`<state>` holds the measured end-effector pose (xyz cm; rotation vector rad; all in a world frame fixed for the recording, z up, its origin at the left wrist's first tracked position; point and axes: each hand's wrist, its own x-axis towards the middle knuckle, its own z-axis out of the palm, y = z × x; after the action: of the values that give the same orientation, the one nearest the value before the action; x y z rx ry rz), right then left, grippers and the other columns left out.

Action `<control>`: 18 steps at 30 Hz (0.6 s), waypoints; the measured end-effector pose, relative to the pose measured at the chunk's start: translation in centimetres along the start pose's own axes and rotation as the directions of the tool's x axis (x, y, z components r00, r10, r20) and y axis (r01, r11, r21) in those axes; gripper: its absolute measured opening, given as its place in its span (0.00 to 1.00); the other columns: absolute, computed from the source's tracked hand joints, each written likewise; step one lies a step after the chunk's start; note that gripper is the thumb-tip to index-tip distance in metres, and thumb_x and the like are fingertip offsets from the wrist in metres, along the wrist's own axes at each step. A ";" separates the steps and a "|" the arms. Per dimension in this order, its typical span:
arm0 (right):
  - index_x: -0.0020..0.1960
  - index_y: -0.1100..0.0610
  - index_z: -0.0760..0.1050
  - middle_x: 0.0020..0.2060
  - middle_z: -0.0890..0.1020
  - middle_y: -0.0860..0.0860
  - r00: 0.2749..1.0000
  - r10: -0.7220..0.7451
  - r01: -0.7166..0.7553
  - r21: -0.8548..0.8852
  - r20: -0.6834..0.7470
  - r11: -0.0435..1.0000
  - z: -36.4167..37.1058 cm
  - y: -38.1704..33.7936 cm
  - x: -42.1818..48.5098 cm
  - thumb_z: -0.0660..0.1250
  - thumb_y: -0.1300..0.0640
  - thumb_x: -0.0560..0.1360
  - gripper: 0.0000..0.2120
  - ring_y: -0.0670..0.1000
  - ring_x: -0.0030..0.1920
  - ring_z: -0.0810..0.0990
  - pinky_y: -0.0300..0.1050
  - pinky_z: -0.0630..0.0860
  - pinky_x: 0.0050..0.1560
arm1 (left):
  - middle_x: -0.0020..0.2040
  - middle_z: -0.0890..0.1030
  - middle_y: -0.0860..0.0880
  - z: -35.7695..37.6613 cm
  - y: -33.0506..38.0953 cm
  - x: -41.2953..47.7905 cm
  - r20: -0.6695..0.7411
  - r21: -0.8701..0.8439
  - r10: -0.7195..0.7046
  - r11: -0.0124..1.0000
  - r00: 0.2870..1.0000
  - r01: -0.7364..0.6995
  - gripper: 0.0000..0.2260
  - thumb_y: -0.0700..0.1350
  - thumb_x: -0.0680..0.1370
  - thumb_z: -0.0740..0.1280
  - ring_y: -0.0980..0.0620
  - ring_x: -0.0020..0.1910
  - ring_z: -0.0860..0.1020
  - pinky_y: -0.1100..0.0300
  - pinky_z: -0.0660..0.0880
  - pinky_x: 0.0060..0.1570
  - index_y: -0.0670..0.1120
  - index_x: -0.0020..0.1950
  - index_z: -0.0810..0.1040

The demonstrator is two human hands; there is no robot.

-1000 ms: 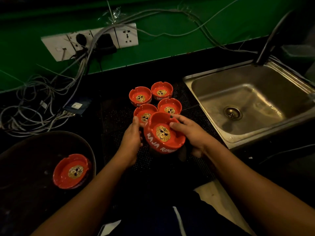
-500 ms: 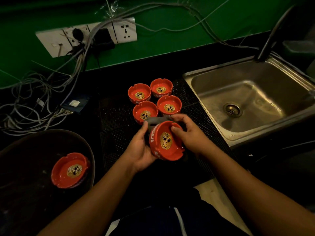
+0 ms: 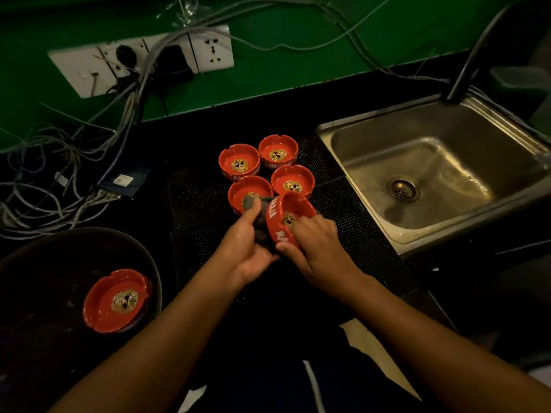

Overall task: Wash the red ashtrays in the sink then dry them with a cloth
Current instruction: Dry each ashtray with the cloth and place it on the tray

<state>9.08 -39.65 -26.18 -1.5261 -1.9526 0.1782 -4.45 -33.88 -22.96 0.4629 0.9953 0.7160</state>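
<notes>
A red ashtray [image 3: 280, 222] with a gold emblem is tilted on its side above the black mat. My right hand [image 3: 316, 248] grips its rim, thumb under the outer wall. My left hand [image 3: 247, 248] holds a dark grey cloth [image 3: 259, 210] against the ashtray's outer wall. Several more red ashtrays [image 3: 240, 162] stand upright in a cluster just behind. Another red ashtray [image 3: 116, 301] lies in a dark round basin [image 3: 44, 263] at the lower left. The steel sink [image 3: 432, 180] at right holds no water.
A black perforated mat [image 3: 202, 210] covers the dark counter. Tangled cables [image 3: 44, 174] and wall sockets [image 3: 211, 49] fill the back left against a green wall. A dark tap pipe [image 3: 474, 55] rises behind the sink.
The held ashtray has been tipped further onto its side and turned. The cloth has come up along its outer wall under my left hand. My right hand has shifted over the rim.
</notes>
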 end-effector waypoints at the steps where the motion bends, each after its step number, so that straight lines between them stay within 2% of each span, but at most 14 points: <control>1: 0.48 0.54 0.70 0.40 0.74 0.46 0.995 0.103 -0.103 0.142 0.010 0.984 -0.2 -0.4 0.4 0.56 0.42 0.79 0.15 0.48 0.43 0.71 0.45 0.62 0.44 | 0.51 0.83 0.41 0.1 0.1 -0.2 0.015 0.067 0.014 0.998 1.000 -0.015 0.22 0.60 0.79 0.58 0.45 0.49 0.82 0.48 0.79 0.49 0.45 0.56 0.79; 2: 0.47 0.55 0.72 0.38 0.74 0.45 0.974 0.225 -0.225 0.308 0.038 0.924 -0.3 -0.7 0.8 0.56 0.44 0.80 0.15 0.46 0.40 0.73 0.43 0.65 0.42 | 0.53 0.83 0.41 0.1 0.0 -0.5 0.027 0.158 0.054 0.986 0.998 -0.058 0.22 0.61 0.79 0.57 0.44 0.53 0.81 0.47 0.75 0.54 0.45 0.57 0.79; 4: 0.44 0.54 0.73 0.34 0.75 0.45 0.886 0.457 -0.412 0.576 0.073 0.707 -0.9 -1.3 1.8 0.57 0.49 0.82 0.13 0.42 0.32 0.73 0.39 0.68 0.35 | 0.54 0.80 0.42 0.4 -0.7 -0.8 0.069 0.362 0.180 0.912 0.981 -0.193 0.20 0.61 0.79 0.56 0.43 0.54 0.77 0.48 0.72 0.56 0.48 0.52 0.80; 6: 0.44 0.57 0.74 0.32 0.77 0.49 0.738 0.664 -0.511 0.741 0.119 0.435 -1.4 -1.3 2.9 0.55 0.50 0.82 0.16 0.43 0.30 0.76 0.38 0.71 0.33 | 0.64 0.73 0.44 0.6 -1.8 -1.0 0.134 0.522 0.285 0.794 0.949 -0.312 0.16 0.62 0.76 0.58 0.47 0.62 0.73 0.47 0.68 0.65 0.53 0.50 0.77; 7: 0.45 0.60 0.76 0.32 0.80 0.51 0.646 0.737 -0.541 0.801 0.200 0.256 -1.6 -1.2 3.3 0.54 0.48 0.82 0.19 0.45 0.31 0.79 0.38 0.74 0.33 | 0.69 0.68 0.45 0.7 -2.4 -1.0 0.177 0.562 0.323 0.742 0.930 -0.365 0.14 0.62 0.75 0.58 0.48 0.66 0.70 0.46 0.65 0.69 0.56 0.53 0.75; 9: 0.46 0.61 0.77 0.34 0.83 0.55 0.505 0.749 -0.531 0.839 0.429 -0.123 -1.6 -1.3 3.7 0.55 0.46 0.82 0.21 0.49 0.33 0.83 0.40 0.79 0.34 | 0.73 0.63 0.46 1.0 -3.6 -1.0 0.307 0.625 0.397 0.601 0.865 -0.498 0.20 0.63 0.75 0.56 0.48 0.72 0.64 0.45 0.61 0.72 0.58 0.65 0.66; 10: 0.46 0.60 0.78 0.36 0.84 0.57 0.480 0.719 -0.539 0.816 0.503 -0.211 -1.6 -1.5 3.7 0.56 0.45 0.81 0.21 0.51 0.35 0.84 0.41 0.80 0.36 | 0.75 0.60 0.45 1.1 -4.0 -0.8 0.364 0.680 0.416 0.493 0.833 -0.543 0.25 0.66 0.75 0.54 0.46 0.74 0.60 0.44 0.57 0.73 0.59 0.69 0.61; 12: 0.47 0.59 0.80 0.40 0.85 0.58 0.482 0.669 -0.599 0.770 0.565 -0.219 -1.1 -1.8 3.2 0.58 0.45 0.81 0.20 0.53 0.40 0.85 0.43 0.81 0.42 | 0.77 0.56 0.40 1.1 -4.1 -0.2 0.376 0.787 0.440 0.314 0.816 -0.532 0.31 0.69 0.72 0.50 0.41 0.76 0.53 0.42 0.51 0.74 0.59 0.73 0.53; 13: 0.47 0.58 0.81 0.41 0.85 0.58 0.485 0.670 -0.614 0.764 0.562 -0.196 -0.9 -2.0 2.9 0.59 0.46 0.80 0.19 0.53 0.42 0.85 0.44 0.81 0.44 | 0.75 0.58 0.39 1.1 -3.9 0.1 0.347 0.808 0.462 0.295 0.816 -0.510 0.33 0.69 0.72 0.49 0.40 0.75 0.56 0.41 0.54 0.73 0.55 0.73 0.54; 14: 0.47 0.58 0.81 0.41 0.85 0.57 0.489 0.677 -0.617 0.767 0.550 -0.176 -0.9 -2.3 2.8 0.58 0.46 0.80 0.18 0.53 0.42 0.85 0.44 0.81 0.43 | 0.73 0.63 0.39 1.1 -3.5 0.4 0.312 0.791 0.474 0.351 0.824 -0.501 0.33 0.70 0.72 0.49 0.40 0.72 0.61 0.40 0.59 0.71 0.54 0.71 0.57; 16: 0.47 0.58 0.80 0.39 0.85 0.56 0.523 0.700 -0.581 0.804 0.487 -0.126 -0.9 -2.5 2.8 0.57 0.47 0.81 0.19 0.52 0.39 0.85 0.44 0.80 0.41 | 0.66 0.71 0.43 1.2 -2.8 0.6 0.248 0.671 0.461 0.552 0.852 -0.495 0.24 0.69 0.74 0.53 0.45 0.65 0.72 0.41 0.68 0.65 0.59 0.65 0.59; 17: 0.48 0.58 0.80 0.38 0.85 0.57 0.539 0.713 -0.552 0.828 0.449 -0.104 -0.9 -2.4 2.9 0.56 0.47 0.81 0.19 0.52 0.39 0.85 0.44 0.80 0.41 | 0.64 0.72 0.46 1.2 -2.8 0.9 0.232 0.599 0.446 0.635 0.864 -0.489 0.20 0.66 0.77 0.54 0.47 0.64 0.73 0.42 0.70 0.65 0.61 0.65 0.58; 18: 0.49 0.59 0.79 0.39 0.85 0.57 0.548 0.725 -0.524 0.847 0.418 -0.091 -1.0 -2.3 3.2 0.56 0.47 0.82 0.19 0.53 0.40 0.85 0.45 0.80 0.42 | 0.65 0.72 0.48 1.4 -2.9 1.0 0.228 0.538 0.432 0.691 0.872 -0.483 0.20 0.63 0.78 0.55 0.49 0.65 0.73 0.43 0.69 0.66 0.61 0.68 0.55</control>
<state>7.40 -37.79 -23.03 -1.3018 -0.3700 1.3334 -1.94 -35.15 -24.74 1.3173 1.0196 0.8198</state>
